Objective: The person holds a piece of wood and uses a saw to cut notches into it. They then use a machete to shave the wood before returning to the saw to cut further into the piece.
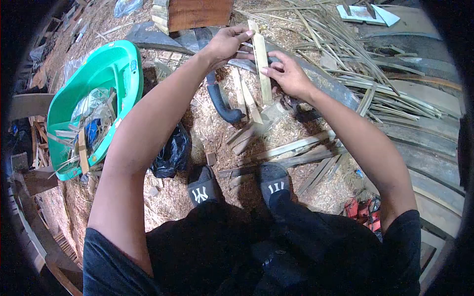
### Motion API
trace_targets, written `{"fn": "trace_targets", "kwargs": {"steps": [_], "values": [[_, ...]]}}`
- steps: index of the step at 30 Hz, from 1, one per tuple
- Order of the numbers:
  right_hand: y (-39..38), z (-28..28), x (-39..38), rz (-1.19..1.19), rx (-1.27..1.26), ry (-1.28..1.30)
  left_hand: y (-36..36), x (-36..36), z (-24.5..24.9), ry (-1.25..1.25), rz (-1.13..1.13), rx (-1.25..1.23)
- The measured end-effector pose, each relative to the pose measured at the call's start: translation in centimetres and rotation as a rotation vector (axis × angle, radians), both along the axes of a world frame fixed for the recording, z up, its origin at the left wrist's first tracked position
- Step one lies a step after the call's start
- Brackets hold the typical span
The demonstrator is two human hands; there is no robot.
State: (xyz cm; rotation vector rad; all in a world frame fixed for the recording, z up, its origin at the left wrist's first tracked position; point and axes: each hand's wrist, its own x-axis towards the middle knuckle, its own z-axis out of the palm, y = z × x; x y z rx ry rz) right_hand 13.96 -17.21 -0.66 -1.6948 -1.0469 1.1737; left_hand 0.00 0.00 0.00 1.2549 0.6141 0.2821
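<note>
A pale flat wooden strip [260, 60] stands nearly upright between my hands, its top end notched. My left hand [228, 47] pinches it near the top with the thumb in front and fingers behind. Lower down, my right hand [289, 75] closes on its right edge, thumb on the face. Below my left hand lies a large knife [216, 96] with a dark curved handle, its blade partly hidden by my hand. Loose pale wood pieces [251, 101] lie on the sawdust just under the strip.
A green plastic tub [132, 81] with scraps stands at left, beside a black plastic bag [173, 152]. Long thin strips [340, 44] are heaped at upper right, near planks [419, 133]. My slippers [201, 187] rest on sawdust by wooden battens [296, 148].
</note>
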Motion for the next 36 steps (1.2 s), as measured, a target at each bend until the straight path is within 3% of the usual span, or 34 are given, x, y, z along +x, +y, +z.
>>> {"fn": "trace_targets", "kwargs": {"steps": [12, 21, 23, 26, 36], "values": [[-0.2, 0.1, 0.4, -0.037, -0.003, -0.009, 0.2, 0.3, -0.2, -0.045, -0.019, -0.013], [-0.7, 1.1, -0.3, -0.021, -0.025, -0.15, -0.5, 0.5, 0.5, -0.096, -0.003, -0.057], [-0.7, 0.7, -0.2, 0.02, 0.103, -0.252, -0.4, 0.5, 0.4, -0.102, -0.016, -0.054], [-0.6, -0.1, -0.3, -0.046, 0.1, -0.357, -0.5, 0.6, 0.3, -0.093, -0.006, -0.061], [-0.5, -0.6, 0.1, -0.033, 0.051, -0.223, -0.6, 0.9, 0.3, -0.083, 0.009, -0.038]]}}
